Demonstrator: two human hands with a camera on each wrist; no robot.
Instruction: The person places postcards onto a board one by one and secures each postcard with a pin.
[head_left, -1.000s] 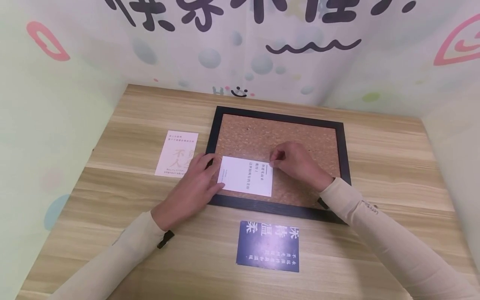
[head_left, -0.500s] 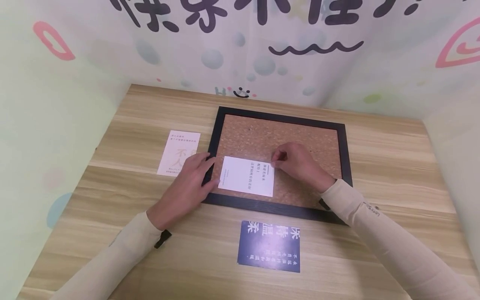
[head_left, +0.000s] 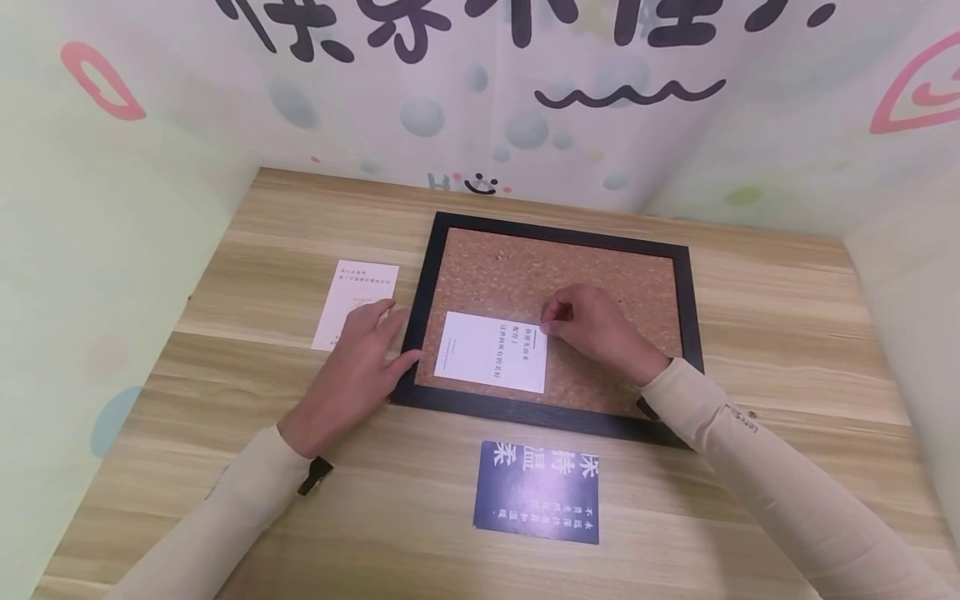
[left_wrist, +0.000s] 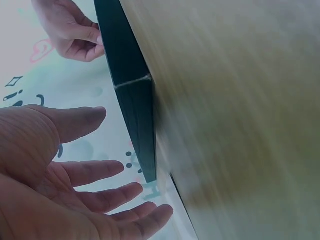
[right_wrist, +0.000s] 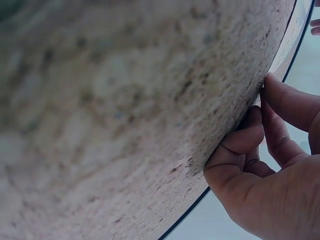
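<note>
A white printed card [head_left: 491, 352] lies flat on the cork board [head_left: 480, 271] in its black frame [head_left: 562, 232], toward the front left. My right hand [head_left: 592, 325] pinches at the card's upper right corner with curled fingers. In the right wrist view the thumb and fingertips [right_wrist: 270, 85] meet close against the cork. My left hand [head_left: 348, 367] is open, its fingers spread beside the frame's left edge, the thumb near the frame's front left corner. The left wrist view shows that palm [left_wrist: 45, 165] holding nothing. A pale pink card [head_left: 367, 279] lies partly hidden under this hand.
On the wooden table [head_left: 225, 358], a dark blue card [head_left: 536, 492] with white characters lies in front of the board. A printed cloth backdrop [head_left: 450, 108] rises behind the table's far edge.
My left hand has moved left, off the white card and the cork, and now covers more of the pink card. The right hand stays at the white card's corner.
</note>
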